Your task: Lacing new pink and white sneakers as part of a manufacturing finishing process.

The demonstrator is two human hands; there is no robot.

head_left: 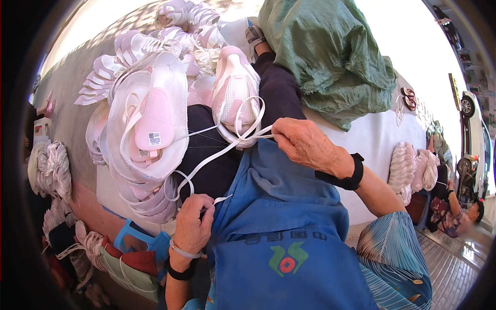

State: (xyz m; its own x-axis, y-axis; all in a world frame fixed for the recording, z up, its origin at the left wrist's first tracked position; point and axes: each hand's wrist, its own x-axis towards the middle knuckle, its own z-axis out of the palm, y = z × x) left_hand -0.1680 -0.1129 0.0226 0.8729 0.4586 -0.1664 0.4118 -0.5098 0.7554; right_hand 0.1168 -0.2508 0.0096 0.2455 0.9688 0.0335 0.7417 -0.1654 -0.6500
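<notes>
A pink and white sneaker upper [233,72] rests on my lap, toe pointing away from me. A long white shoelace [223,151] loops from its near end and crosses over my dark trousers. My right hand [305,144], to the right of the upper, pinches the lace between thumb and fingers. Lower and to the left, my left hand [192,225] is closed on another stretch of the lace, whose tip pokes out beside the thumb. Close by on the left lies a stack of pale shoe uppers [178,88], with a pink insole-shaped piece [157,119] inside the top one.
Further pink and white uppers [181,20] are piled beyond the stack. A large green sack [330,57] bulges at the far right. Bundled uppers [408,168] lie right, near another person [460,219]. A blue plastic stool [142,240] stands lower left. Sandals [409,98] lie far right.
</notes>
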